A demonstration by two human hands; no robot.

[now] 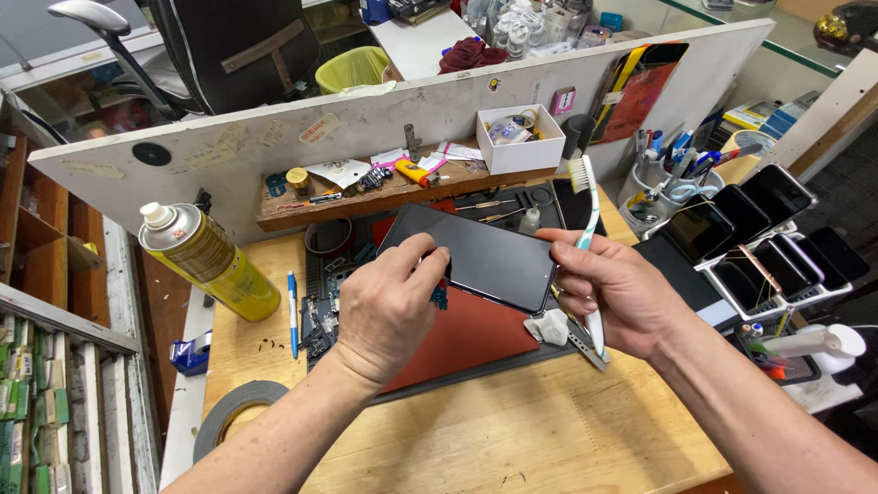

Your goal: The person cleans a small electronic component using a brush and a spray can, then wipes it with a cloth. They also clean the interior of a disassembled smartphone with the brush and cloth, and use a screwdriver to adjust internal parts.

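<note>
Here, the bench as seen from above:

Left hand (389,306): fingers curled narrow, thumb and fingertips pinching the near-left edge of the dark phone (476,256).
Right hand (617,293): fingers wrapped shut around the handle of a toothbrush (585,197), bristles pointing up past the knuckles; its fingertips also steady the phone's right end.
Phone: held flat, screen up, between both sets of fingertips, above the red mat (466,334).
Below the right fingers: a crumpled white wipe (549,327) on the mat's edge.
Left of the left fingers: a blue pen (293,311) lying on the wooden table (512,439), then a yellow spray can (210,261) with a white cap, tipped on its side.
Beyond the fingers: a small white open box (519,139) on the wooden shelf, with pale rectangular stickers on the white board (229,146) behind it.
Right of the right fingers: a rack of dark phones (759,229) standing in slots.
Near-left of the left wrist: a grey tape roll (233,412) lying flat on the table.
</note>
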